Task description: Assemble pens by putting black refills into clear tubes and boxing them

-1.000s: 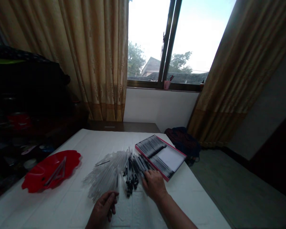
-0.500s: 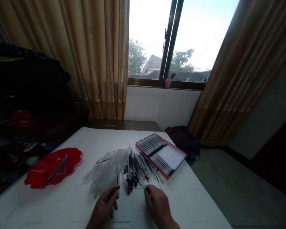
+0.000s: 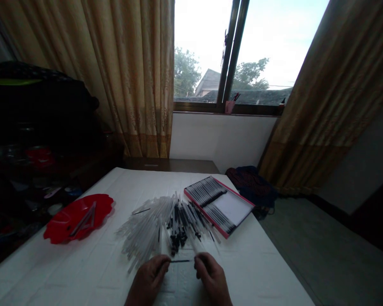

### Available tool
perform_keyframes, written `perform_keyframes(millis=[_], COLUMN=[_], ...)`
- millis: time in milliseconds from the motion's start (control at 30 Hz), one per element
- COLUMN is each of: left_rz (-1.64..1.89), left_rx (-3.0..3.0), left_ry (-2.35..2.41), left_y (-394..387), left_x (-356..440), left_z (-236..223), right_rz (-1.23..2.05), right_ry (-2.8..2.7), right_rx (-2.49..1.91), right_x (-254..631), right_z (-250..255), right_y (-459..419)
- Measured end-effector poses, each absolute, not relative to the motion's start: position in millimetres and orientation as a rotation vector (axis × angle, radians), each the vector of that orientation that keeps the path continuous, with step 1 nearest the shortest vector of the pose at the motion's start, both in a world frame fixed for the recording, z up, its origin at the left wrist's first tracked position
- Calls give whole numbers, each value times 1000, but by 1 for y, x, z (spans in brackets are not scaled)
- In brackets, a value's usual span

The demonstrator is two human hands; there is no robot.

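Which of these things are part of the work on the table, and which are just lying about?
Part of the work: left hand, right hand, thin black refill, heap of clear pen tubes, pink-edged box of pens, red plate.

Lying about: pink cup on the windowsill, dark cloth on the floor.

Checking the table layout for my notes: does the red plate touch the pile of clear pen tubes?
No, the red plate sits apart from the pile of clear pen tubes, with white tabletop showing between them.
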State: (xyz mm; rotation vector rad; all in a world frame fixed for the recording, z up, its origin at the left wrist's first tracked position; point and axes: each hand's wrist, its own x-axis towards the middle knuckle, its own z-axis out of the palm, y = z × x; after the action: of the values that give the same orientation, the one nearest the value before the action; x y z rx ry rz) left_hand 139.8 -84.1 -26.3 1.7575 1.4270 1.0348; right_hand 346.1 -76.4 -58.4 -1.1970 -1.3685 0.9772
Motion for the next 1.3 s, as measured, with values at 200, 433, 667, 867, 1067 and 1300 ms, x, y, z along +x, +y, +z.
perform_keyframes(millis=[200,433,667,867,1067,1300], left_rz=[830,687,573,303,349,706], left_rx=[1997,2180,2331,2568,2726,2804], left_ry=[1391,1446,1763,1929,1794,1484], left_y=[-86,-81,-68,-41,-12,-17], left_x=[159,158,127,142,150,144], left_z=[-16,-18,-7,7,-2,2], right_rz=[1266,1104,1137,1163,1184,1252], right_ry=[-1050,-968,-915,-998,-968,-805], right_rx=[-1099,-1128,-1076,-1093,-1086,-1047], right_x=[332,354,356,356,358,355], right_z=[-45,-50,-61,-55,-59,-54], right_y=[-67,-51,-48,-51,-51,-52])
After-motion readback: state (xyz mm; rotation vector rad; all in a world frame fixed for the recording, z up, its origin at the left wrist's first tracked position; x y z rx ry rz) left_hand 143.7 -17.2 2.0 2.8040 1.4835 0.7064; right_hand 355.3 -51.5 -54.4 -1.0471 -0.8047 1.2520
